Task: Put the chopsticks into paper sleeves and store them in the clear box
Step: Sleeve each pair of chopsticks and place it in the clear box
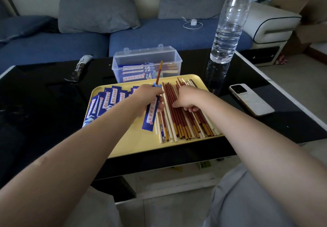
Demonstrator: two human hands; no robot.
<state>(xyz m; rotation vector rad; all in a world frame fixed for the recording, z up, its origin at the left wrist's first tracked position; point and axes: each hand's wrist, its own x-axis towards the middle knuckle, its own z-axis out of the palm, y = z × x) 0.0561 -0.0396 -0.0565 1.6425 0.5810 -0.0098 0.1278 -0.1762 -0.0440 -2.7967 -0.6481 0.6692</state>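
Your left hand (147, 96) grips a blue sleeve (150, 115) with one chopstick (159, 72) in; your right hand (185, 99) curls onto loose chopsticks (184, 120), probably picking its mate.

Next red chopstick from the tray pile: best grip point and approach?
Pinch a red chopstick at its mid-shaft from above. The pile lies flat and tightly packed on the tray, so sides are blocked; probably only the top is free. The right hand already rests there, while the left hand holds the sleeve.
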